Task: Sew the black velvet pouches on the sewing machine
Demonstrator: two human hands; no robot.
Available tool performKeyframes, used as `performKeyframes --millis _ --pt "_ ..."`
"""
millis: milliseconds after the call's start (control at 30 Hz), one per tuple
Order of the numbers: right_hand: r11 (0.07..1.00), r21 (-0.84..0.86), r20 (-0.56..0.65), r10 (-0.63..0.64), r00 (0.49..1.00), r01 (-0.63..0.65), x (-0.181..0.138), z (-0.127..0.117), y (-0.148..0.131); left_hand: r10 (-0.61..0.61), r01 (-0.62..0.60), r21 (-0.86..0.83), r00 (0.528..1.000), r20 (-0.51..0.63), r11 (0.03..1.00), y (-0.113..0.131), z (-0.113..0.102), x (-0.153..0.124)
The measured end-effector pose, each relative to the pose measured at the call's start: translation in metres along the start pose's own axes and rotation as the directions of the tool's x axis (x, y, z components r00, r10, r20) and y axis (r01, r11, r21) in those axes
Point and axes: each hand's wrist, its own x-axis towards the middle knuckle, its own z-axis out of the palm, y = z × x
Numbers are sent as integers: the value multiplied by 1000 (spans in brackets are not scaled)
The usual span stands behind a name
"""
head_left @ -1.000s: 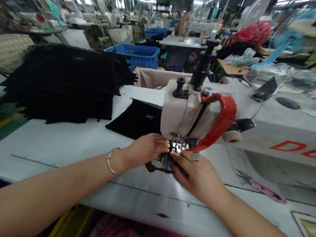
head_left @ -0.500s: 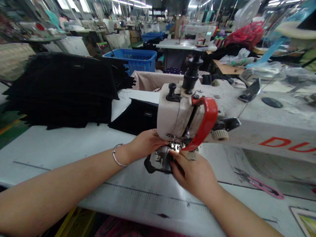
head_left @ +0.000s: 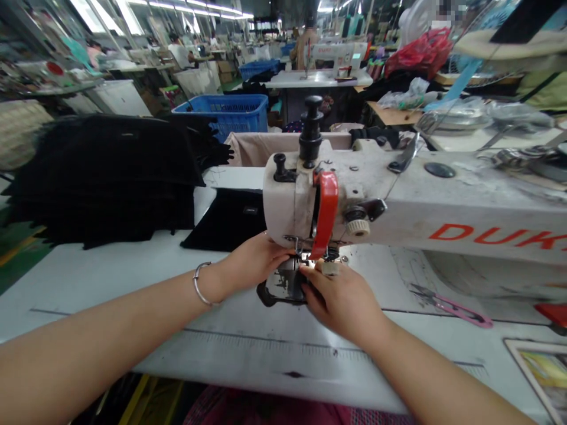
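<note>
The left hand (head_left: 250, 262) has its fingers drawn together, their tips partly hidden beside the presser foot (head_left: 305, 258); whether they pinch any cloth cannot be told. The right hand (head_left: 345, 295) is narrow, index finger reaching to the presser foot's near side, thumb tucked below with a small gap between; its grip, too, cannot be made out. Both hands are palm down, the forearms slanting in from the sewing table's (head_left: 110, 265) near edge and meeting under the machine head. A silver bangle (head_left: 204, 283) circles the left wrist.

Just beyond the left hand, a black fabric panel (head_left: 217, 223) with a small label (head_left: 250, 210) lies flat toward the table's far edge, its right end hidden behind the white sewing machine (head_left: 390, 200). A red curved guard (head_left: 326, 212) fronts the machine head. Pink-handled thread snips (head_left: 463, 311) lie right of the right hand. A tall stack of black fabric pieces (head_left: 106, 177) covers the table's far left corner; past the far edge stands a blue plastic crate (head_left: 241, 112).
</note>
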Motion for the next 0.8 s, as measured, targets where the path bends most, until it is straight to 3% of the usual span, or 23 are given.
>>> performKeyframes --millis 167,267,400,600,800 --pt "997 53 -50 -54 997 57 -3 2 2 -68 74 -20 976 209 997 14 -20 -3" --pt "994 68 -63 -79 995 84 -3 4 3 -112 89 93 953 282 992 14 -19 -11" --pt "991 55 -58 -115 992 118 -3 2 2 -157 116 215 970 184 970 27 -4 -27" --pt "984 54 -60 -168 984 171 -6 -2 0 -105 97 212 994 30 972 59 14 -43" --pt "987 52 -60 -148 987 151 -5 1 0 -102 98 162 995 17 982 48 16 -36"
